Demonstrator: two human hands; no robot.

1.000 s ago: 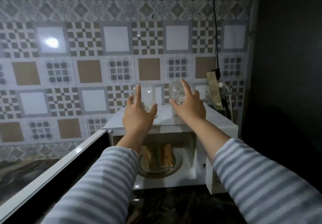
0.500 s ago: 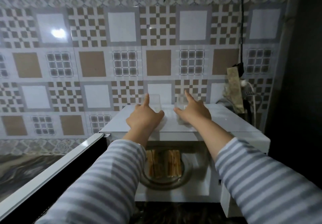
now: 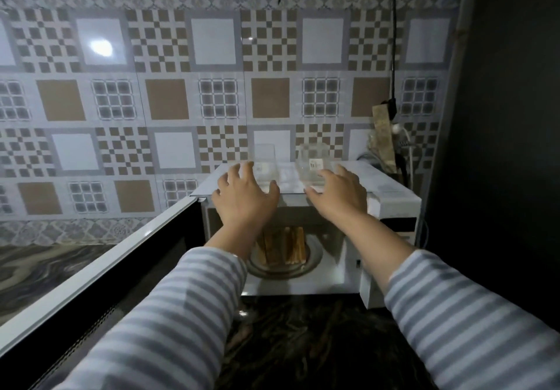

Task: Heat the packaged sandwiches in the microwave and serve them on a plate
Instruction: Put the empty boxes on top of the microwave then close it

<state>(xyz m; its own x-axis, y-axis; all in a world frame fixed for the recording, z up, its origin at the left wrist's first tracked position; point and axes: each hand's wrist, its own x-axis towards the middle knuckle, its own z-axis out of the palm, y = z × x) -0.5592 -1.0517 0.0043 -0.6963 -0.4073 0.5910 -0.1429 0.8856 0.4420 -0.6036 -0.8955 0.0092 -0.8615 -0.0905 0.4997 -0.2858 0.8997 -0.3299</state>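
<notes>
Two toasted sandwiches stand on edge on the glass turntable inside the open white microwave. Two empty clear plastic packages stand on the microwave's top: the left package and the right package, which has a small label. My left hand hovers over the top's front edge just in front of the left package, fingers spread and relaxed. My right hand lies the same way in front of the right package, fingertips close to its base. Neither hand grips anything.
The microwave door swings out to the left, across the dark marbled counter. A black cord hangs to a power strip behind the microwave. A dark wall bounds the right side.
Both hands came down from the raised clear packages, left them standing on the microwave top, and drew back toward its front edge. The camera moved closer.
</notes>
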